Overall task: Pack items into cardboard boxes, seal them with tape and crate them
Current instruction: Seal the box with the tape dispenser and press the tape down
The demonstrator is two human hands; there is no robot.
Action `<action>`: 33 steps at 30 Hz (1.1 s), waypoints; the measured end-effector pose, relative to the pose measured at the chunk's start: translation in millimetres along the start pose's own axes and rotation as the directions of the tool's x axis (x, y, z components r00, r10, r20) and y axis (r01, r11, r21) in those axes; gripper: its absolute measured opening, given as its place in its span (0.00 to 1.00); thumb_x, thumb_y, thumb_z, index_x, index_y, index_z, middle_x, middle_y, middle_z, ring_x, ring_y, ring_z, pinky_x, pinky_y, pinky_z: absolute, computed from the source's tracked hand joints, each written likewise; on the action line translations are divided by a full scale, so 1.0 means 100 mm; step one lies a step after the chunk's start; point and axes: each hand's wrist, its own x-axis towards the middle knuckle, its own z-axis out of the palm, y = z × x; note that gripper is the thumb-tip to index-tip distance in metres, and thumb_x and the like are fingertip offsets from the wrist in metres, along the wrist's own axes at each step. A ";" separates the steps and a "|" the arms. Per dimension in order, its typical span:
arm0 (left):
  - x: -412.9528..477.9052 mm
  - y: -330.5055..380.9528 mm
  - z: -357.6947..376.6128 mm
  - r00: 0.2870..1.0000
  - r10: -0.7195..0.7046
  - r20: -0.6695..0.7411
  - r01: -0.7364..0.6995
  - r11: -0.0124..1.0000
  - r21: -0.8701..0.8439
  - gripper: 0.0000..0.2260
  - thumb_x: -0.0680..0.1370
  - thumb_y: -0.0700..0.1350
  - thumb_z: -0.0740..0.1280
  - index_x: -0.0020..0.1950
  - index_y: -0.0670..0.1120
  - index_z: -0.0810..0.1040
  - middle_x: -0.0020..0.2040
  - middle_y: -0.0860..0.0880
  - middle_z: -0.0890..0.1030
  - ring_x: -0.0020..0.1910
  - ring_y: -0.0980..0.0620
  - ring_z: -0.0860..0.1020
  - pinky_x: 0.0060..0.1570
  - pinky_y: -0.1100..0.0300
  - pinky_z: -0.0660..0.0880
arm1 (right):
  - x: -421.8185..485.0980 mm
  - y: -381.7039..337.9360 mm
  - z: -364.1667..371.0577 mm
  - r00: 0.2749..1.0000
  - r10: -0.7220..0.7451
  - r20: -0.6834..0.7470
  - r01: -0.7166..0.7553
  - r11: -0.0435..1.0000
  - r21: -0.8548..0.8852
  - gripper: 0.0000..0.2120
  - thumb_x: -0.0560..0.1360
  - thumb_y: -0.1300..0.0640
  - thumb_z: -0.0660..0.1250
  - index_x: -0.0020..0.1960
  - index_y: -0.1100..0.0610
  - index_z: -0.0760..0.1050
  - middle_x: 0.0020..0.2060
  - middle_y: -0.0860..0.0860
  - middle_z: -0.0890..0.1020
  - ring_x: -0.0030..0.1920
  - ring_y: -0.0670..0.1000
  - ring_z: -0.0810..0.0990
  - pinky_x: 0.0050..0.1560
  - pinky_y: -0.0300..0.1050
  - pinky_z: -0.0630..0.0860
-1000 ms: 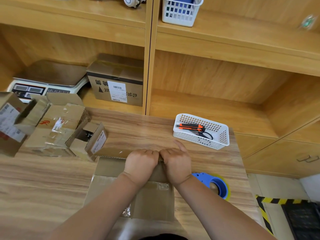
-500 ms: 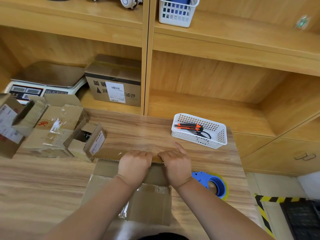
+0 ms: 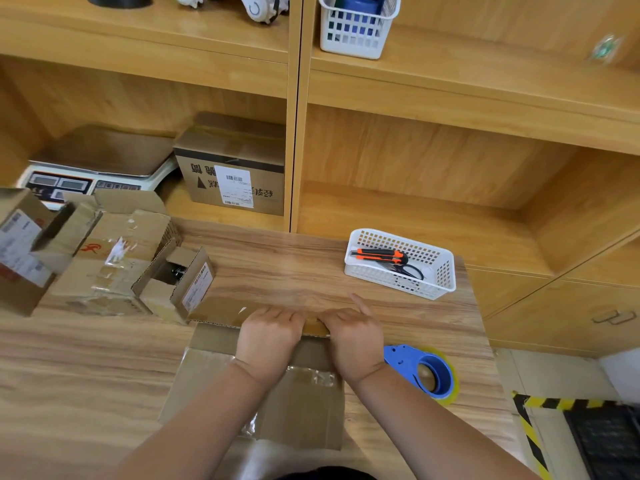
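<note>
Folding seems the step in hand: on the wooden surface, close before the person, sits the cardboard box. Left hand and right hand, side by side, grip its far flap, fingers curled over the edge. Next, likely: flatten the flap, then reach for the tape dispenser just beside the box.

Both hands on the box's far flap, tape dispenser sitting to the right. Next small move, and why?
Probably fold the far flap toward the body, over the cardboard box. Both the left hand and right hand grip it at its crease, it lies outward on the table, and the blue tape dispenser is untouched, so taping looks premature.
</note>
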 end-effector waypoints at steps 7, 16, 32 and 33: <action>-0.09 0.05 0.05 0.996 0.015 -0.088 -0.021 0.998 -0.065 0.13 0.67 0.36 0.58 0.36 0.45 0.83 0.37 0.49 0.84 0.35 0.52 0.83 0.34 0.62 0.77 | -0.03 -0.01 -0.10 0.938 0.022 0.345 -0.058 0.994 0.095 0.28 0.65 0.52 0.61 0.65 0.54 0.75 0.63 0.48 0.78 0.68 0.47 0.72 0.74 0.47 0.47; -0.41 0.01 -0.12 0.966 -0.094 0.242 0.140 0.973 -0.181 0.26 0.69 0.60 0.60 0.54 0.43 0.83 0.55 0.47 0.83 0.55 0.52 0.81 0.62 0.60 0.64 | -0.25 0.16 -0.30 0.828 0.139 0.544 -0.424 0.790 0.443 0.33 0.78 0.45 0.63 0.77 0.49 0.53 0.71 0.38 0.54 0.74 0.39 0.48 0.71 0.36 0.44; -0.58 0.16 -0.17 0.857 -0.289 0.428 0.329 0.944 -0.021 0.27 0.75 0.58 0.55 0.60 0.41 0.80 0.60 0.45 0.80 0.62 0.47 0.77 0.65 0.55 0.60 | -1.19 0.84 -0.05 0.595 0.720 0.358 -0.595 0.694 -0.406 0.19 0.72 0.38 0.66 0.51 0.52 0.68 0.44 0.44 0.80 0.49 0.47 0.79 0.57 0.40 0.68; -0.57 0.16 -0.18 0.863 -0.298 0.408 0.337 0.941 -0.026 0.26 0.75 0.57 0.55 0.60 0.41 0.80 0.60 0.45 0.80 0.61 0.47 0.77 0.65 0.55 0.60 | -1.21 0.85 -0.05 0.592 0.720 0.361 -0.611 0.694 -0.382 0.16 0.73 0.40 0.65 0.49 0.52 0.68 0.42 0.45 0.79 0.47 0.47 0.79 0.54 0.39 0.71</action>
